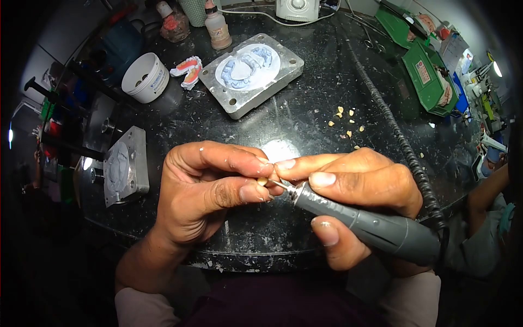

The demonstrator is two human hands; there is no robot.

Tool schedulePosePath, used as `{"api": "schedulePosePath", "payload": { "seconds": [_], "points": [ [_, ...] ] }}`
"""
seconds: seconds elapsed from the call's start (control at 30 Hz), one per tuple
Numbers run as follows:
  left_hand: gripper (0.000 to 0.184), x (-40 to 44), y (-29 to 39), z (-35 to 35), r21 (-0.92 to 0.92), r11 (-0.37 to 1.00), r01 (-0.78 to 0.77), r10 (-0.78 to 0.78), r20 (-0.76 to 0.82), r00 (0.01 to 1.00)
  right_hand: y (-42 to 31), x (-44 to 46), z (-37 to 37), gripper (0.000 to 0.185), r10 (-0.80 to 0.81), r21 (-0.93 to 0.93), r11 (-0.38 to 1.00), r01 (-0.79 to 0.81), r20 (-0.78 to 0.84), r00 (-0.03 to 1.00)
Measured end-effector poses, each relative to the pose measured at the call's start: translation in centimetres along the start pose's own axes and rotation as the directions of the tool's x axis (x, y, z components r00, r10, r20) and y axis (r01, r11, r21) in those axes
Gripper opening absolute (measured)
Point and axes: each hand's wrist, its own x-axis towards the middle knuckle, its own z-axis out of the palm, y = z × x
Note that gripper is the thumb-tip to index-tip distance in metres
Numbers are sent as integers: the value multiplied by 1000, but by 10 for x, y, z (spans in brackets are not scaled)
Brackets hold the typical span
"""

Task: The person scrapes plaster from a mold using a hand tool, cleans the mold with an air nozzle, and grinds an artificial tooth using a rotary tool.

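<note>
Between thumb and forefinger, my left hand (201,188) pinches a tiny yellowish denture tooth (262,181), mostly covered by the fingertips. My right hand (365,185) is wrapped round a dark grey rotary handpiece (370,223). The handpiece's thin metal bur (280,184) points left and meets or nearly meets the tooth; exact contact is hard to tell. Fingertips of both hands come together there. Several loose yellowish teeth (340,110) lie on the black bench beyond my right hand.
A metal flask half (245,109) with a plaster mould lies ahead; another flask half (139,158) stands tilted at left. Near them are a white tub (146,76), a denture model (188,72) and a bottle (217,30). The handpiece's coiled cable (384,106) runs along the right, near green trays (422,82).
</note>
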Motion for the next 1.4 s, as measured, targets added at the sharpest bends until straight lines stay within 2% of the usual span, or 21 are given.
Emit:
{"api": "schedulePosePath", "payload": {
  "seconds": [0.43, 0.57, 0.73, 0.87, 0.93, 0.97, 1.07, 1.2, 1.23, 1.27, 1.4],
  "points": [
    [22, 2, 2, -3, 60, 998, -12, 10, 28, 1000, 5, 0, 0, 26, 4, 80, 997, -2, -28, 1000],
    [22, 1, 5, -2, 73, 997, -1, 0, 14, 1000, 7, 0, -1, 26, 0, 54, 999, 2, -25, 1000],
    [23, 2, 11, -1, 185, 983, 7, -6, -6, 1000, 14, 1, -3, 28, -48, 47, 998, 48, 5, 999],
    [24, 3, 12, 7, 179, 984, 6, 3, -49, 999, 9, -2, 1, 27, -3, 69, 998, 7, -52, 999],
    [23, 6, 16, 13, 81, 994, 75, -68, -82, 994, 6, -3, 3, 28, 3, 121, 993, 8, -88, 996],
    [31, 4, 14, 11, 82, 995, 53, -46, -91, 995, 6, -3, 3, 28, 4, 122, 993, 7, -86, 996],
    [33, 1, 9, 5, 97, 995, 26, -21, -51, 998, 7, -5, 2, 29, 9, 159, 987, 2, -69, 998],
    [31, 4, 9, 4, 105, 994, 23, -20, -30, 999, 1, -4, 4, 29, 74, 177, 982, -59, -78, 994],
    [28, 5, 9, 6, 59, 998, 22, -19, -45, 999, -1, -4, 5, 29, 108, 169, 981, -91, -93, 990],
    [25, 6, 8, 8, 13, 1000, 20, -20, -59, 998, 0, -4, 5, 29, 108, 168, 982, -91, -94, 990],
    [26, 2, 7, 3, 58, 998, 0, 2, -46, 999, 3, -4, 4, 28, 79, 166, 984, -65, -78, 994]
  ]
}}
